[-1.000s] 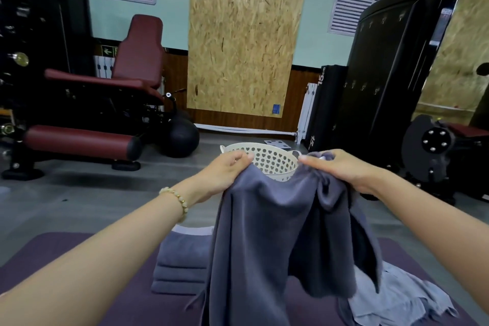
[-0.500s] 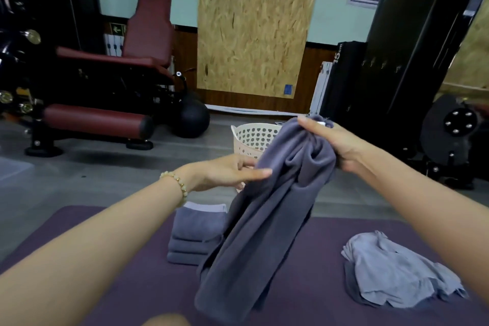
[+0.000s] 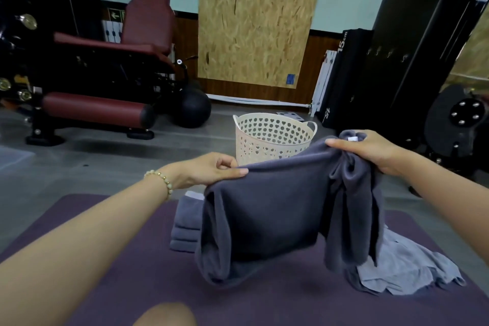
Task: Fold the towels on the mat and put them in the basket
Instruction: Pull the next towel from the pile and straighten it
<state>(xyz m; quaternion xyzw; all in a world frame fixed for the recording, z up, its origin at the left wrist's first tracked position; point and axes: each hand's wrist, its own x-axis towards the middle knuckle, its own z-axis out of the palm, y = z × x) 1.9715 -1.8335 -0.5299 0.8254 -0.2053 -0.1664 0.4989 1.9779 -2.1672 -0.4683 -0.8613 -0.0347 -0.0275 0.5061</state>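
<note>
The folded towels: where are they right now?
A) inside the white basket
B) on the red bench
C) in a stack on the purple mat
C: the folded towels lie stacked on the purple mat, beside the dark towel being held up, and the basket stands farther off on the floor.

maroon padded gym bench (image 3: 111, 66), black medicine ball (image 3: 195, 110), OSB wall panel (image 3: 258, 18), black weight machine (image 3: 412, 42)
</note>
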